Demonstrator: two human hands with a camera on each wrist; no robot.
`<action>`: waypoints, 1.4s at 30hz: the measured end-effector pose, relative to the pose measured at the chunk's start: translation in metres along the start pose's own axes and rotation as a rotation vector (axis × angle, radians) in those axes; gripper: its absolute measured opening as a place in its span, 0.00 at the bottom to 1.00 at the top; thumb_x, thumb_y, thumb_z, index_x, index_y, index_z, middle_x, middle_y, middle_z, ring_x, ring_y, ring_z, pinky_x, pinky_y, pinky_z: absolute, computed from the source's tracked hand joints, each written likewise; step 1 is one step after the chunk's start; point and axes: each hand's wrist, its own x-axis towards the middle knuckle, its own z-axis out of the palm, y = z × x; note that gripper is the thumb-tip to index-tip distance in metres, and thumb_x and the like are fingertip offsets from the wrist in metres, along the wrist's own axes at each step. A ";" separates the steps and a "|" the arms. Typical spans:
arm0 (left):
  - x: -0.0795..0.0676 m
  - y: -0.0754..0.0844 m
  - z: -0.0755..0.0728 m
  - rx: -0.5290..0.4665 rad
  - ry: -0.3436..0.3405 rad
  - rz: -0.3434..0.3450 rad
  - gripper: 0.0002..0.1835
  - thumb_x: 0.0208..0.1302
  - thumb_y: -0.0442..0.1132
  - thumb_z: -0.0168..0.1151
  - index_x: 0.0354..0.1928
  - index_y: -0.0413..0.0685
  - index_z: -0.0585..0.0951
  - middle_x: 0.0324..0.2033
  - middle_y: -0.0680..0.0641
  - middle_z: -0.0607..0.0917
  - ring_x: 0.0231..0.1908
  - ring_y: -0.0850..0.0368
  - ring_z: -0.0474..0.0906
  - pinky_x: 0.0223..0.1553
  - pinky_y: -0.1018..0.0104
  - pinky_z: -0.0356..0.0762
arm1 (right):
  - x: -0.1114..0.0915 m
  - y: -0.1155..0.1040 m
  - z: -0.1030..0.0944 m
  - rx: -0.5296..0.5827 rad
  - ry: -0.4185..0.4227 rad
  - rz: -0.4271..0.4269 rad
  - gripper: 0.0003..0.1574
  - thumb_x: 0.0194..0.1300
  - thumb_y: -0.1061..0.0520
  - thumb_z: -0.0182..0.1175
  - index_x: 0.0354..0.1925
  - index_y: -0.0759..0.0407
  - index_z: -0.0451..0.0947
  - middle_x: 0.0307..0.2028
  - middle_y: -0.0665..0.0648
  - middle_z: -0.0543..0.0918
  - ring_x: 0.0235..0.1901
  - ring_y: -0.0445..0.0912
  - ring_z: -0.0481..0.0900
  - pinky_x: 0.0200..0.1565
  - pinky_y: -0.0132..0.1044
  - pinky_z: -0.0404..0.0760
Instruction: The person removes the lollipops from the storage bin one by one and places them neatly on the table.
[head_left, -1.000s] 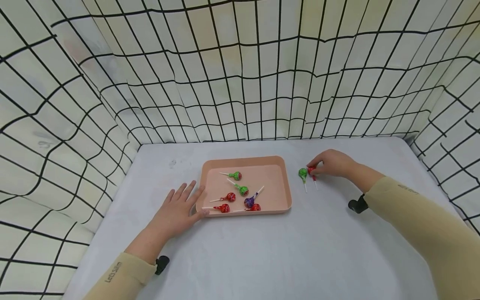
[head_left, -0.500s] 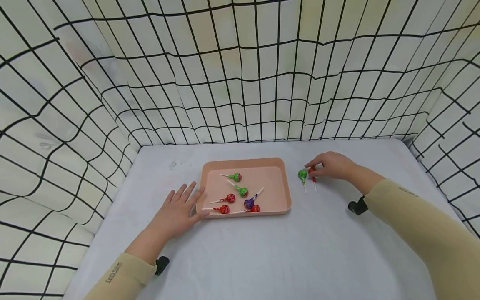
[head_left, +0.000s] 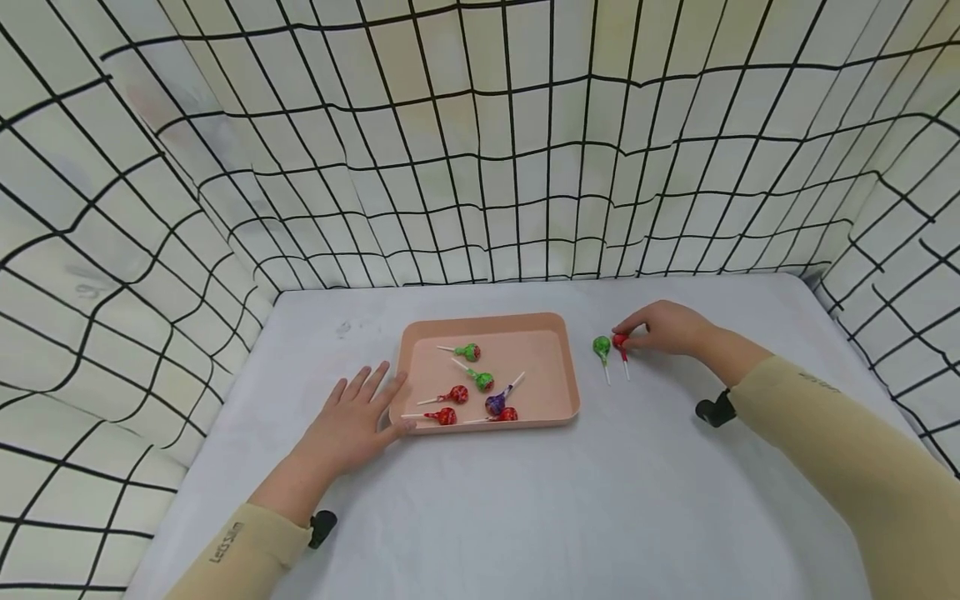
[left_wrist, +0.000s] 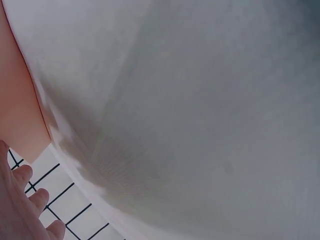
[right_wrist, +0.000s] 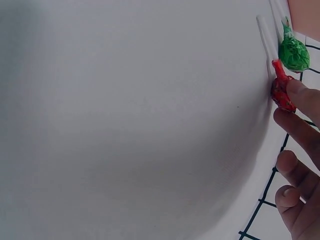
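Observation:
With fingers spread, my left hand (head_left: 351, 432) rests at the left edge of a pink tray (head_left: 536, 350), its thumb near the front left corner. Right of the tray, my right hand (head_left: 663, 327) pinches the head of a red-wrapped lollipop (right_wrist: 283, 92) between thumb and forefinger, stick pointing toward me. Just left of it a green lollipop (head_left: 602, 346) lies on the table, stick also toward me. In the tray lie green lollipops (head_left: 483, 381), red lollipops (head_left: 447, 416) and one purple lollipop (head_left: 495, 404). The left wrist view shows only fingertips and the tray's edge.
A white cloth (head_left: 525, 517) covers the table. White walls with a black grid (head_left: 517, 175) stand behind the table and on both sides. A black wrist camera (head_left: 322, 528) sits under the left sleeve and another black wrist camera (head_left: 716, 409) under the right.
Very little differs. The red lollipop in my right fingers has shifted slightly and now lies nearly parallel to the green one. My left hand and the tray stay put.

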 end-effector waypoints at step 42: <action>0.004 -0.004 0.001 -0.018 -0.020 0.026 0.47 0.66 0.69 0.51 0.79 0.53 0.53 0.77 0.40 0.50 0.75 0.35 0.43 0.71 0.34 0.41 | 0.009 -0.066 -0.022 0.102 -0.022 -0.154 0.22 0.62 0.48 0.70 0.56 0.42 0.84 0.32 0.47 0.82 0.26 0.44 0.73 0.31 0.38 0.73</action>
